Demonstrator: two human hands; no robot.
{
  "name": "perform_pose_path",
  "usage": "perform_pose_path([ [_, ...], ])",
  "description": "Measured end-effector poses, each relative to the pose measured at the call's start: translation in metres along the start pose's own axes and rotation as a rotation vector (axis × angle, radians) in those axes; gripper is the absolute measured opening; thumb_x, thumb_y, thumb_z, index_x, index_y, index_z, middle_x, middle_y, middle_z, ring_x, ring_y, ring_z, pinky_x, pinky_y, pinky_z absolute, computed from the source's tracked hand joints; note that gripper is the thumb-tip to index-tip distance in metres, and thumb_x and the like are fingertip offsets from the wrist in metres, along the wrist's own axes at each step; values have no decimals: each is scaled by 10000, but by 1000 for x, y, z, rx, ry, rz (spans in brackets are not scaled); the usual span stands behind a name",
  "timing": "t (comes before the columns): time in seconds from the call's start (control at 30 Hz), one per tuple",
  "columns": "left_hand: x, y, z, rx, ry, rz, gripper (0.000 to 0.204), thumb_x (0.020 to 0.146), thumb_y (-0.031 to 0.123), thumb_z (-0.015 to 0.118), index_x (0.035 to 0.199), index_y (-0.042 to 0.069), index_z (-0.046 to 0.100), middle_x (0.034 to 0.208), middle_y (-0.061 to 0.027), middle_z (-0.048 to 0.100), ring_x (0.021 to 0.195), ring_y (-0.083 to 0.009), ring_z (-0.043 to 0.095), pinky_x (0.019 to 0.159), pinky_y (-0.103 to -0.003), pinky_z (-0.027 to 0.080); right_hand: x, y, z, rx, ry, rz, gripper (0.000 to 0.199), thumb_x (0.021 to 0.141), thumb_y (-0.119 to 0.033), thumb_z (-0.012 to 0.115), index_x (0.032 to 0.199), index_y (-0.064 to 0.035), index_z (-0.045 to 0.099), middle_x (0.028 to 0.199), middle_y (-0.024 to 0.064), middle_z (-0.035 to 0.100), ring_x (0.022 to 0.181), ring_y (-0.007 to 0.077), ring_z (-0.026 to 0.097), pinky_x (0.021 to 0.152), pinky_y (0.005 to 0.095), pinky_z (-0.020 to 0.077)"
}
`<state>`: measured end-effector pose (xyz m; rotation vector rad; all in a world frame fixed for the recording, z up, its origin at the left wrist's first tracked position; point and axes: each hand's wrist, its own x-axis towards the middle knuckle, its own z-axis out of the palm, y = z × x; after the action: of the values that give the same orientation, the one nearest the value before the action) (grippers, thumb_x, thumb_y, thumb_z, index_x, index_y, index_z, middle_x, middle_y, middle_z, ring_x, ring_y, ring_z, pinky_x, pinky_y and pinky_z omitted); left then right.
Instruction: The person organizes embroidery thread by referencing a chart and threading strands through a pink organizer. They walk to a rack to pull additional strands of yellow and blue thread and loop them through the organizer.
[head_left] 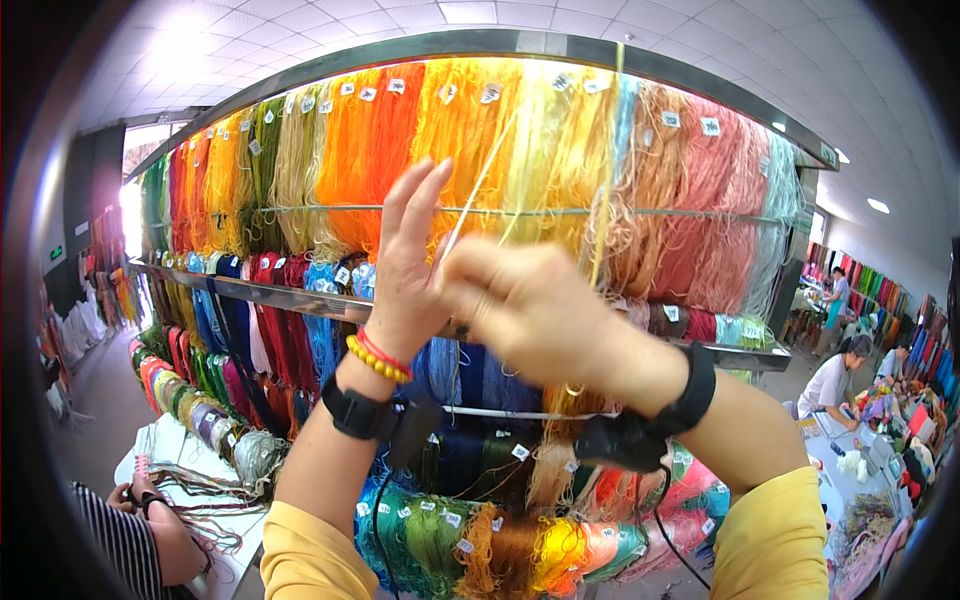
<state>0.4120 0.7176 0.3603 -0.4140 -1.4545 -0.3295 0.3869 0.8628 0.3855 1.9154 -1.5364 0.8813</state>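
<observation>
Both my hands are raised and close together in front of a rack of hanging thread skeins. A pale yellow thread (478,190) slants from the yellow skeins (540,150) down to where my hands meet. My left hand (408,265) has two fingers stretched upward, while its thumb side closes on the thread. Curled and blurred by motion, my right hand (525,305) is closed beside it, with a strand leading into its fist. Its exact fingertip grip is hidden. Orange skeins (350,160) with small white tags hang behind my left hand.
A metal rail (290,290) crosses the rack below my hands, with blue and red skeins beneath. Rolled bundles (430,525) lie lower down. At left, a person in a striped sleeve (120,540) works at a white table (165,450). People sit at a cluttered table (825,455) at right.
</observation>
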Motion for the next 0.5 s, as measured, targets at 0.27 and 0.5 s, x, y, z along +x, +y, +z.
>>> perform_pose_path([
  [0.27,-29,100,-19,384,-438,272,140,669,80,602,804,113,582,1037,-14,561,1076,-269,424,884,-384,301,-107,-101,-27,299,-568,-332,105,692,-75,528,767,-7,502,630,138,531,602,306,575,510,357,466],
  [0.5,-107,249,-51,146,-1063,9,166,655,171,632,795,100,581,724,-50,552,843,-233,535,736,-371,396,-215,-145,-129,586,-903,-164,108,763,-134,470,741,-28,469,637,135,513,575,297,543,502,359,432],
])
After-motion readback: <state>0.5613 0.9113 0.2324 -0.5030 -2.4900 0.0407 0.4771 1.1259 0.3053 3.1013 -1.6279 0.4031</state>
